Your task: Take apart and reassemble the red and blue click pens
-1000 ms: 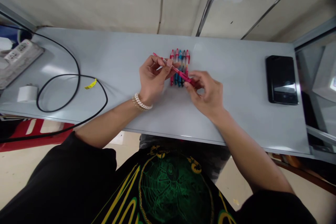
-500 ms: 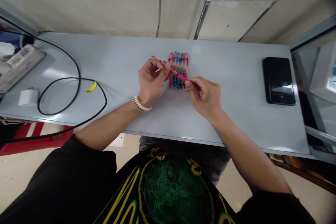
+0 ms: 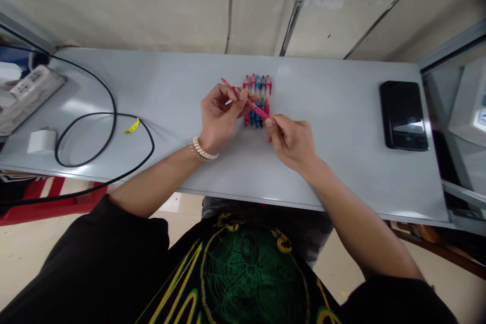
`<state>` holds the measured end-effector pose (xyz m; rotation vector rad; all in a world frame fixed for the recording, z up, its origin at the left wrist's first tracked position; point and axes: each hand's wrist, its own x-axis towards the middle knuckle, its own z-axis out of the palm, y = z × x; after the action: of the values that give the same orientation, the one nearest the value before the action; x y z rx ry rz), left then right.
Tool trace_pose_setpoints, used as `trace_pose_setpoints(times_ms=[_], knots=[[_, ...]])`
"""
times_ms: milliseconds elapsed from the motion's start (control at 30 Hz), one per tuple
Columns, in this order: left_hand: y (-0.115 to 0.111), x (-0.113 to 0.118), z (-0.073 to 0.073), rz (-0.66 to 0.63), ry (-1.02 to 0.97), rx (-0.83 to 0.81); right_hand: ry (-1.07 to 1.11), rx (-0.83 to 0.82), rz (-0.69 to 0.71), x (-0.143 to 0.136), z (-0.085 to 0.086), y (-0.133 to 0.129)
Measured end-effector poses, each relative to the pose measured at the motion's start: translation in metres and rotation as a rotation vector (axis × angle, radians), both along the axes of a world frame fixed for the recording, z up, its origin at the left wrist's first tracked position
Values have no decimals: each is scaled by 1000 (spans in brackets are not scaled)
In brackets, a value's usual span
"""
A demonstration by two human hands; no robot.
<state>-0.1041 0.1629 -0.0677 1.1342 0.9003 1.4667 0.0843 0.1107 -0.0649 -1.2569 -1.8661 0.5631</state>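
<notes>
Above the table I hold a pink pen (image 3: pixel 260 112) slantwise between both hands. My left hand (image 3: pixel 222 114) is closed around its clear barrel, thumb against fingers, and the thin end sticks out at the upper left. My right hand (image 3: pixel 291 142) pinches the pink tip end at the lower right. Behind and under it lies a row of several pens (image 3: pixel 257 83), pink, blue and dark, side by side on the grey table (image 3: pixel 182 86). The held pen and my left fingers cover part of that row.
At the left a black cable (image 3: pixel 114 111) lies looped, with a yellow tag (image 3: pixel 132 126) on it. Beside it are a white charger plug (image 3: pixel 41 141) and a power strip (image 3: pixel 32 93). A black phone-like device (image 3: pixel 404 116) lies at the right. The wall (image 3: pixel 152 15) stands behind the table.
My right hand has shifted slightly left and down along the pink pen's lower end, its fingers more curled. My left hand keeps its hold almost unmoved.
</notes>
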Motion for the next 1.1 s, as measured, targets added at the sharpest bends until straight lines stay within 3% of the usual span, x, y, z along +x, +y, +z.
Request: trace_pose_setpoints(times_ms=[200,400,633,900,1100], knots=[[2,-2,2,-53,-26,-25,451,-522,139,-6,12,-3],[4,-9,3,-86,-1,-2,697,-702,203,-12,13,-1],[6,-14,5,-136,-51,1,655,-623,238,-14,13,-1],[15,-22,2,-19,40,-24,788,-587,35,-8,3,8],[19,-24,7,-44,-35,-54,804,-527,-10,-4,2,11]])
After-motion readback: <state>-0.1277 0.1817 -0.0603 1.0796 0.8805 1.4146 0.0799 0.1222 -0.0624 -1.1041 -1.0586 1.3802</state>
